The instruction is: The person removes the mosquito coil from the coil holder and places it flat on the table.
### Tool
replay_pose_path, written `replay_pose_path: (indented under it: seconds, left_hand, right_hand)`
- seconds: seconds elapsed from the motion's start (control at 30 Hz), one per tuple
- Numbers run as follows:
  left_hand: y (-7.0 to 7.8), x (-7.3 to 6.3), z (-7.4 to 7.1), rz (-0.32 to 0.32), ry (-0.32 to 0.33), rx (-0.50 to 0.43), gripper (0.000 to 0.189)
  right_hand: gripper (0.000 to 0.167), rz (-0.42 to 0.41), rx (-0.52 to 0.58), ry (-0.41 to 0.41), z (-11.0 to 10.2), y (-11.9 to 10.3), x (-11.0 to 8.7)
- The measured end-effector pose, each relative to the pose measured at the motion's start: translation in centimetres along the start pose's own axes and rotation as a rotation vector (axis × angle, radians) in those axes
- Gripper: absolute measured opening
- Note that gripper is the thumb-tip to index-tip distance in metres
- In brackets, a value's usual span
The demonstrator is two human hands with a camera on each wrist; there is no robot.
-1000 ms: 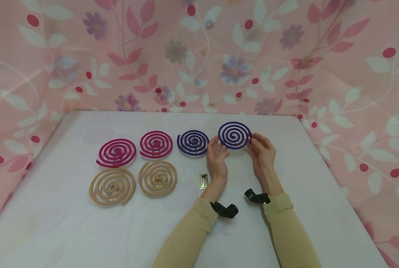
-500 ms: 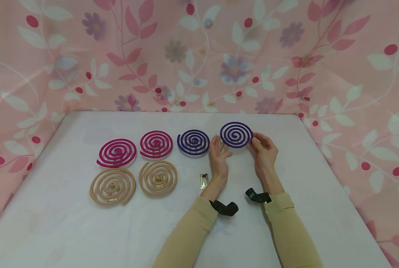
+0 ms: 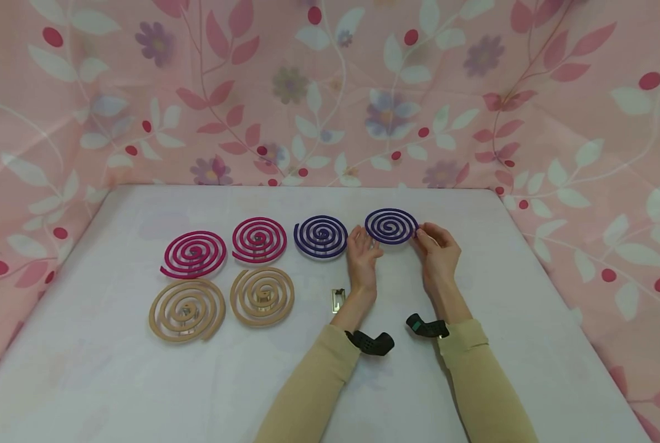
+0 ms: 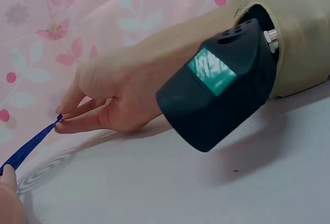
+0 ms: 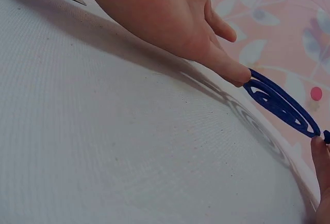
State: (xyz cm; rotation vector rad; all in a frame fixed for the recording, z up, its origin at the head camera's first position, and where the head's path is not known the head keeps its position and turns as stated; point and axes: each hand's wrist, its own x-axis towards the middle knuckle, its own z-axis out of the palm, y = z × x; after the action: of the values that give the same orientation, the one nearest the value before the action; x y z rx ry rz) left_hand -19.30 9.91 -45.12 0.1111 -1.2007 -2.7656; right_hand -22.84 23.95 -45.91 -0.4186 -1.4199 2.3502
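Slightly above the far right part of the table, a dark blue mosquito coil [image 3: 390, 227] is held nearly flat between both hands. My right hand [image 3: 439, 253] pinches its right edge between thumb and fingers, also visible in the left wrist view. At the coil's left edge, my left hand [image 3: 363, 261] touches it with extended fingertips, other fingers spread apart. Close left of that hand, another dark blue mosquito coil [image 3: 322, 235] sits raised. A small metal coil stand [image 3: 338, 300] lies near the left wrist. In the right wrist view, the held coil [image 5: 281, 105] casts a spiral shadow.
Two magenta coils [image 3: 259, 239] stand in the back row on the left. Before them are two tan coils [image 3: 262, 296], with metal stands showing beneath. The white table [image 3: 141, 394] ends at a pink floral cloth [image 3: 330, 92] behind and at the sides.
The held coil has shifted slightly right, then come down a little and tilted flatter. Both hands have shifted slightly right with it. The other coils and the loose stand stay in place.
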Motion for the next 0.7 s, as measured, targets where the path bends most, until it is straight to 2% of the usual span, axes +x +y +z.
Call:
replay_pose_path:
  seconds: [0.13,0.27,0.5,0.7]
  left_hand:
    - [-0.08,0.19,-0.10,-0.027,0.003,-0.027,0.081]
    - [-0.05,0.31,-0.18,-0.047,0.000,-0.012,0.081]
    - [-0.43,0.77,-0.25,-0.027,-0.043,0.011,0.080]
    - [-0.53,1.03,-0.39,-0.036,-0.056,0.036,0.078]
  right_hand:
    - [0.038,0.023,-0.026,0.015,0.09,0.04,-0.01]
    - [0.037,0.044,-0.073,0.009,0.23,-0.17,-0.15]
    - [0.040,0.086,-0.261,-0.023,0.53,-0.56,-0.42]
    - [0.046,0.116,-0.355,-0.076,0.78,-0.72,-0.60]
